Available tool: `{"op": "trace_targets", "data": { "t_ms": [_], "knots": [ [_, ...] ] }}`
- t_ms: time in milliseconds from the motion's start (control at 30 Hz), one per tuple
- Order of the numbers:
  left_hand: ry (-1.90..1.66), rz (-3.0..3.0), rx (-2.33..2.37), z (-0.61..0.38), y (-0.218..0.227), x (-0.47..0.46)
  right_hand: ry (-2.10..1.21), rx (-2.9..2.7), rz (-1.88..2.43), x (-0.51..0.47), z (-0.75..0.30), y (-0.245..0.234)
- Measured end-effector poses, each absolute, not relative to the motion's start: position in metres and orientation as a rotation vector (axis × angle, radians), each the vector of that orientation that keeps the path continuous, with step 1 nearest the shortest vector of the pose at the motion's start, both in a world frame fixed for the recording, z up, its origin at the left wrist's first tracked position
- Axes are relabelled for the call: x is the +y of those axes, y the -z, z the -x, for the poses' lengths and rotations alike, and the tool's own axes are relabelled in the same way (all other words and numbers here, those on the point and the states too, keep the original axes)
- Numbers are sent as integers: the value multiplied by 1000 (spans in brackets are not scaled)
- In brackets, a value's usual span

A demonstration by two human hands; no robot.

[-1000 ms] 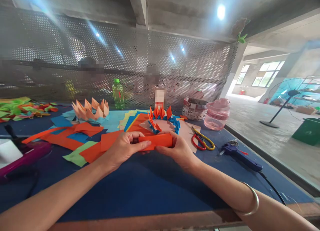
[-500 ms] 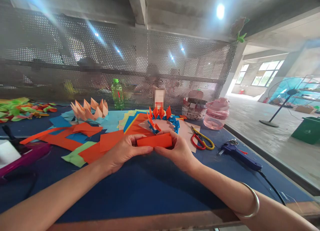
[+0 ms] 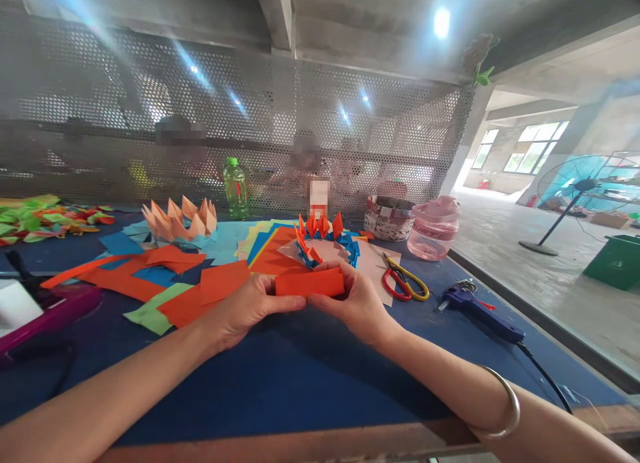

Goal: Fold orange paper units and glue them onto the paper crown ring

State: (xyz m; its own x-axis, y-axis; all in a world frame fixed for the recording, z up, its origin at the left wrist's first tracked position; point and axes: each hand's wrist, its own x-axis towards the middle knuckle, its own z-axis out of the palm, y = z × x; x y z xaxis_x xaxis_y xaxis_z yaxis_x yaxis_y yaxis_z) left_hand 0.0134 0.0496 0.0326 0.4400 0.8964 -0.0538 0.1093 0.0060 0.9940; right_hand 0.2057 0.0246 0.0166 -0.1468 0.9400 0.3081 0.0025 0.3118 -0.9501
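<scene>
**Q:** What is being handled at the desk [image 3: 280, 389]?

**A:** An orange paper strip [image 3: 310, 282], apparently doubled over, is held just above the desk between the left hand [image 3: 245, 309] and the right hand [image 3: 357, 303].

**Q:** State of the fingers?

**A:** The fingers of both hands are closed on the strip, one hand at each end. The exact placing of the thumbs cannot be told from this view.

**Q:** Which step is in hand?

**A:** It is judged that the strip is being shaped by hand alone, as no tool is being applied to it.

**Q:** What does the next move call for?

**A:** It is judged that any further working of the strip would require both ends to be kept squared.

**Q:** What else has been noted?

**A:** A ring of folded paper [image 3: 325, 246] in orange and blue is located just behind the strip. Scissors [image 3: 403, 283] are placed to its right, with a blue glue gun [image 3: 475, 319] farther right. A peach paper crown [image 3: 179, 223] is set well to its left, beyond loose orange sheets [image 3: 224, 281]. None of these is touched.
</scene>
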Motion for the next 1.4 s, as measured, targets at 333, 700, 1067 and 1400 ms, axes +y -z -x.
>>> {"op": "trace_targets", "data": {
  "t_ms": [333, 700, 1067, 1400],
  "knots": [
    [-803, -1499, 1000, -14, -34, 50, -975, -1489, 969, 26, -206, -18],
    [-846, -1504, 1086, -15, -38, 52, -930, -1488, 1001, 31, -210, -18],
    [-878, -1601, 1179, -14, -41, 54, -939, -1446, 972, 35, -213, -18],
    [-786, -1584, 1023, -9, -41, 52, -952, -1460, 984, 31, -212, -22]
  ]
}}
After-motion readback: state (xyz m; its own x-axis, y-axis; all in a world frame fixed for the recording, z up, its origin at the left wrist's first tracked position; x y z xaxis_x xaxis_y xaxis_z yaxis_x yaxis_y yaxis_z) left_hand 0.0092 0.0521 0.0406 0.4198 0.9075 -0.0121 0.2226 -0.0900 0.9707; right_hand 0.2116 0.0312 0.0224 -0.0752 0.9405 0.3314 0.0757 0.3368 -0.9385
